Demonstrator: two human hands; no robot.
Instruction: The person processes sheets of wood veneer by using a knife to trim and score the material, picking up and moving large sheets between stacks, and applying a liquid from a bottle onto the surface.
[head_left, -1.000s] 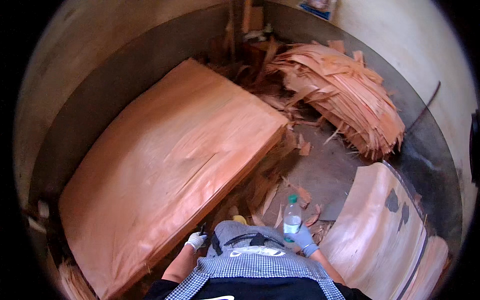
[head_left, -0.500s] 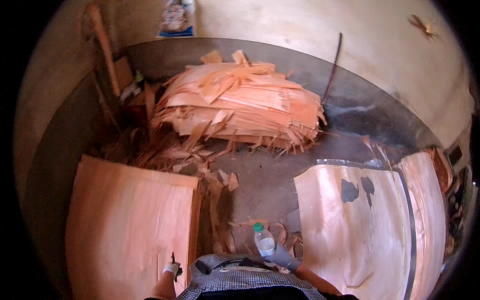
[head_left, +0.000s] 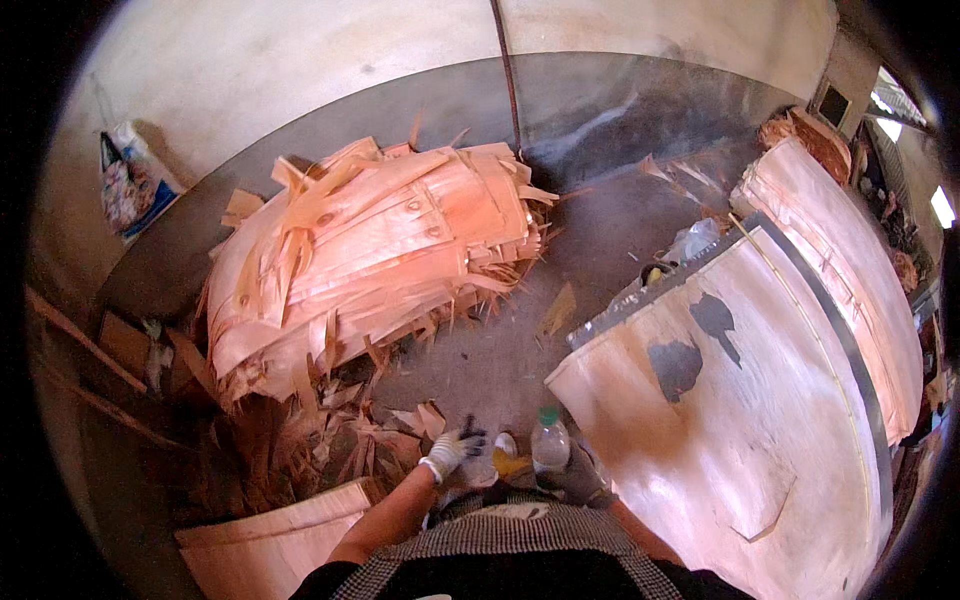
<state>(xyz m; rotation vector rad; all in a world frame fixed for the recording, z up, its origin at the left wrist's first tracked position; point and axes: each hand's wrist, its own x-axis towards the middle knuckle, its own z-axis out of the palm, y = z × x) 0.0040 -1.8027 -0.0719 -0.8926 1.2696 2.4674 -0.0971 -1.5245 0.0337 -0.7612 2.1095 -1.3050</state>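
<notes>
The person is turning, apparently leaving the orange stack (head_left: 262,553); right hand (head_left: 577,472) is clamping a bottle (head_left: 549,447), left hand's (head_left: 455,454) fingers I'm not making out.

We locate the bottle (head_left: 550,450) in the right hand's grip (head_left: 582,478), directly before us. We find the left hand's grip (head_left: 453,452) left of the bottle, apart from it. The veneer sheet (head_left: 730,430) lies to our right, with a veneer stack (head_left: 840,265) beyond its far right edge. At near left we have a veneer block (head_left: 265,548); veneer scraps (head_left: 345,440) lie between it and the veneer pile (head_left: 375,235), which rests on the floor (head_left: 480,375) ahead. Behind the veneer pile, a rod (head_left: 507,80) stands at the wall (head_left: 300,60); left of it hangs a bag (head_left: 130,190).
</notes>
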